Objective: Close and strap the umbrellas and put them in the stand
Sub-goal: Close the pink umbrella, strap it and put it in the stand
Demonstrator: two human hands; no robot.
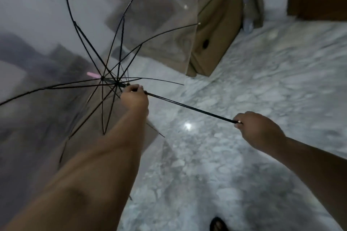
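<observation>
Gripping the shaft (189,108) at both ends, I hold one clear umbrella (105,30) out ahead and to my left, its canopy fully spread and tilted on its side above the marble floor (262,80). My left hand (134,97) is curled round the shaft right at the runner (120,84), where the black ribs (85,42) fan out; my right hand (260,133) is wrapped round the near end, and whatever handle is there is hidden inside the fist.

To close it well, I judge I should keep the right hand firm as the anchor and draw the left straight along the shaft toward it, pulling the runner with it, not twisting. If there is a catch, my thumb must press it first; I cannot see one under my fingers. A sideways pull could bend the thin ribs, so the line of pull should follow the shaft. The canopy's right edge hangs near the box (216,39), and I would rather keep it off that while it folds.

Counting: one umbrella in view, with eight ribs as best I can count through the blur; two hands on it; one brown cardboard box by the wall; one sandalled foot (217,225) at the bottom edge. I see no strap and no stand.
</observation>
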